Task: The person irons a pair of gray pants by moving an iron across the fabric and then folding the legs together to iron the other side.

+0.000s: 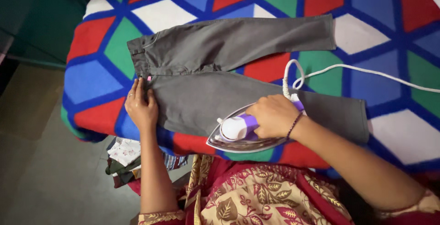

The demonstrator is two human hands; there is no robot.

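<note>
Trousers [229, 69], small and grey, lie spread flat on a bed [380, 32] covered in a bright geometric blanket, waistband to the left, legs running right. The fabric appears soft and limp, light to lift, and likely to wrinkle or slide on the blanket unless pinned. The waistband or hems look the firmest places to grip.

The left hand [141, 108] lies open and flat, fingers pressing the near waistband corner, holding nothing. The right hand [273, 115] is closed around the handle of a white and purple iron [238, 133], whose soleplate rests on the near leg at its lower edge. The iron looks heavy, rigid and hot underneath; the handle is the only safe hold.

Its white cord [366, 71] runs off the right edge, plug unseen. The soleplate and the controls cannot be made out. Clothes [123, 158] on the floor are partly hidden.
</note>
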